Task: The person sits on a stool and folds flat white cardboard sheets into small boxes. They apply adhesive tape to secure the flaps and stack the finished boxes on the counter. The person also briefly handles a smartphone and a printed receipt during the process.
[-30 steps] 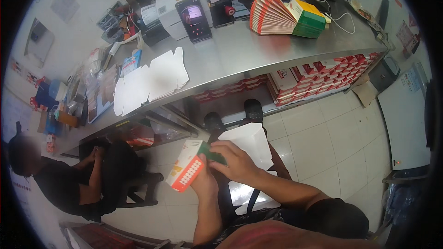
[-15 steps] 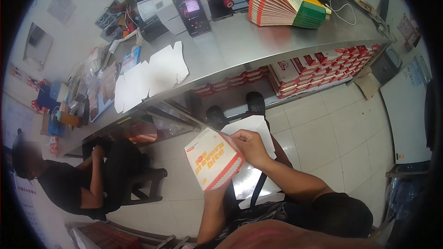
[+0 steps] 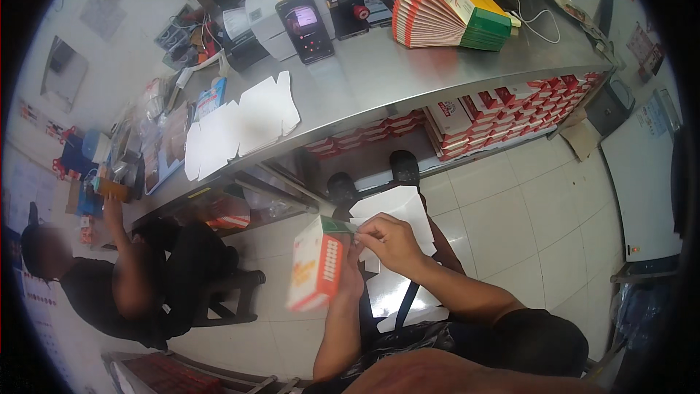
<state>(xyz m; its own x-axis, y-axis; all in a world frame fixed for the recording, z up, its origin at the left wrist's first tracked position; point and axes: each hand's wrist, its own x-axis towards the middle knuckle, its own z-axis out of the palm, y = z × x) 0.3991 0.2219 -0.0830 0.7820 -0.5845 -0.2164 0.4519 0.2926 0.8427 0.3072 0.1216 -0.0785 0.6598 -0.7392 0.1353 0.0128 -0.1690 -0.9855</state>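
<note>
A small folding food carton [image 3: 310, 270], white with red, orange and green print, is held up in front of my lap. My left hand [image 3: 352, 276] grips it from its right side, the fingers partly hidden behind the panel. With fingertips pinched together, my right hand [image 3: 394, 242] holds the edge of the carton's green flap [image 3: 337, 226] at the top. Beneath my hands, flat white carton blanks [image 3: 399, 288] lie across my lap.
A steel counter [image 3: 364, 91] runs ahead, carrying a fanned stack of folded cartons [image 3: 437, 18], a label printer [image 3: 273, 11], a phone [image 3: 305, 28] and white blanks [image 3: 244, 124]. Stacked red-and-white boxes [image 3: 510, 109] sit beneath. At left a seated person [image 3: 102, 284] reaches toward an orange-brown container [image 3: 113, 188].
The carton has turned, so its green flap and red-striped side now show. My right hand has shifted slightly left onto the flap. The seated person has raised an arm to the counter.
</note>
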